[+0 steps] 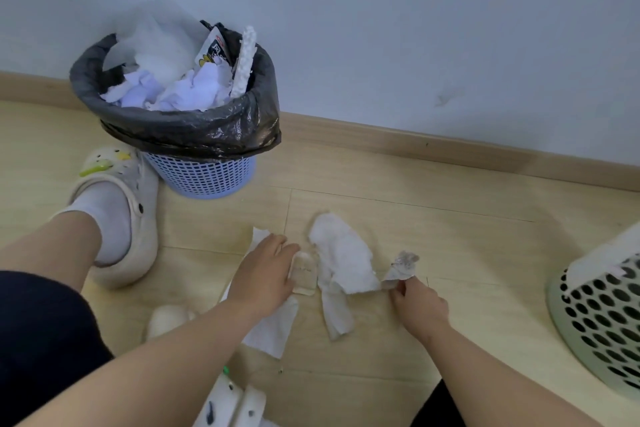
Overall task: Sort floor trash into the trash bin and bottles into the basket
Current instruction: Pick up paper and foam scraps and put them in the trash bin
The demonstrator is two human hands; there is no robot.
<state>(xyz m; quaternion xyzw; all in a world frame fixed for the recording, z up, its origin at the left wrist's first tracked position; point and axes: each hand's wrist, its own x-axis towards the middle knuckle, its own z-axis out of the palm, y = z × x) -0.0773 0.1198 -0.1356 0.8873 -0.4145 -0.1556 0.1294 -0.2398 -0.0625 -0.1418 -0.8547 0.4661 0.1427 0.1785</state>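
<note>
Head view: the step in hand appears to be gathering the paper trash that lies on the floor in front of the person. The right hand (pixel 419 302) has its grip pinched on a small grey crumpled scrap (pixel 401 265), fingers curled round its lower end, just above the boards. The left hand (pixel 266 270) reaches forward with its grip spread flat, fingertips laid on a small clear wrapper (pixel 304 276). Whether the thumb is under it cannot be told. Between the two hands lies a long white tissue (pixel 341 263), touching the wrapper on one side and the scrap on the other. A second tissue (pixel 273 326) lies partly under the left forearm.

The trash bin (pixel 204 177), lined with a black bag and heaped with white paper, stands at the floor's far edge by the skirting board, left of the hands and beside a shod foot (pixel 117 211). The basket (pixel 602 319) sits at the right edge of the floor. No bottle is plainly visible.

Next, the left grip probably needs to close on the wrapper. Both pieces then have to be carried up and left over the full rim, where loose paper could slide off.
</note>
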